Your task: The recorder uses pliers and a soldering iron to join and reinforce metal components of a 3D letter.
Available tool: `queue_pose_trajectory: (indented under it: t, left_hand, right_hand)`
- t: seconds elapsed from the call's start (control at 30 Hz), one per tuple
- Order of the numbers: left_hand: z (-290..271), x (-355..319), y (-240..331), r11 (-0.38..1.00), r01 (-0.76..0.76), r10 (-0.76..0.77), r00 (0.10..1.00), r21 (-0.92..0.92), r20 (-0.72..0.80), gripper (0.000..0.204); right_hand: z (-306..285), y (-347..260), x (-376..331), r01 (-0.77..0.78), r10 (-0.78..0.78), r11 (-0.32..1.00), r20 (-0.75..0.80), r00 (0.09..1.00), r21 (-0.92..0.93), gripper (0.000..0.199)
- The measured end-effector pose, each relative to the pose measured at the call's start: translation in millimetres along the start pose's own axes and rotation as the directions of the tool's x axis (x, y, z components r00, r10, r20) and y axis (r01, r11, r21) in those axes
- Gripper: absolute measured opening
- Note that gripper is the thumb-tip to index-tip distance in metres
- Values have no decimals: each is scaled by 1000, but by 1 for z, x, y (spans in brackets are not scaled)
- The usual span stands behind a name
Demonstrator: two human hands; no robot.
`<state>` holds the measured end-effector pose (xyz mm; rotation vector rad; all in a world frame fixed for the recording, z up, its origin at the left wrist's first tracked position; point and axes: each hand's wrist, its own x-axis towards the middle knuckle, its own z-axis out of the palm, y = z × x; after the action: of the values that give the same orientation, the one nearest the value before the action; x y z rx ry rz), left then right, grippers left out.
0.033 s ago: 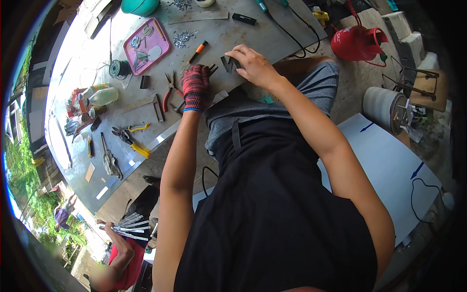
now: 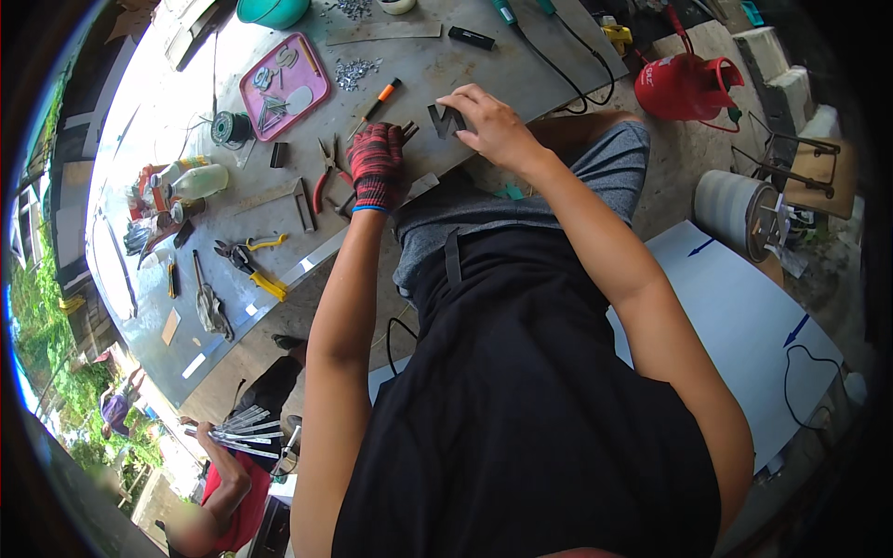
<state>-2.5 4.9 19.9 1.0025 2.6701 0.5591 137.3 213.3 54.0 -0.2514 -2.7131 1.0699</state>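
My left hand (image 2: pixel 377 158), in a red and black knit glove, is closed near the table's front edge. A dark two-pronged piece (image 2: pixel 409 132) sticks out past its fingers; the rest is hidden in the glove. To its right, my bare right hand (image 2: pixel 498 128) pinches a dark zigzag-shaped metal piece (image 2: pixel 446 121) by its right side, fingers arched over it. Just beyond the glove lies an orange and black pen-like tool (image 2: pixel 381 99). Red-handled pliers (image 2: pixel 327 177) rest left of the glove.
On the metal table (image 2: pixel 279 209) are a pink tray (image 2: pixel 316 93) with small metal parts, a wire spool (image 2: pixel 228 128), a clear bottle (image 2: pixel 200 182) and yellow-handled snips (image 2: pixel 256 268). Cables hang over the right edge near a red gas cylinder (image 2: pixel 684 88). Another person (image 2: pixel 228 484) holds metal strips at lower left.
The view has shifted very slightly. My right hand and the zigzag metal piece sit marginally farther right; my left hand keeps its closed grip.
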Motion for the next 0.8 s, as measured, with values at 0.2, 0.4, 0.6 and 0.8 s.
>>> queue_pose_trajectory:
  t: [0.2, 0.4, 0.6, 0.8]
  left_hand:
    - [7, -1, 9, 987, 21, -18, 1000, 160, -20, 30]
    - [9, -5, 10, 994, 34, -28, 998, 106, -56, 31]
    - [0, -17, 23, 999, -15, 6, 969, -31, -247, 35]
    - [-7, -38, 48, 578, -3, -79, 995, -816, -60, 70]
  right_hand:
    - [-51, -17, -15, -303, 238, 597, 196, 951, 743, 62]
    - [-82, -41, -28, -234, 125, 205, 212, 969, 950, 73]
    - [-88, -53, -29, -127, 62, 255, 115, 991, 959, 86]
    - [-85, -65, -33, -154, 120, 314, 121, 985, 937, 87]
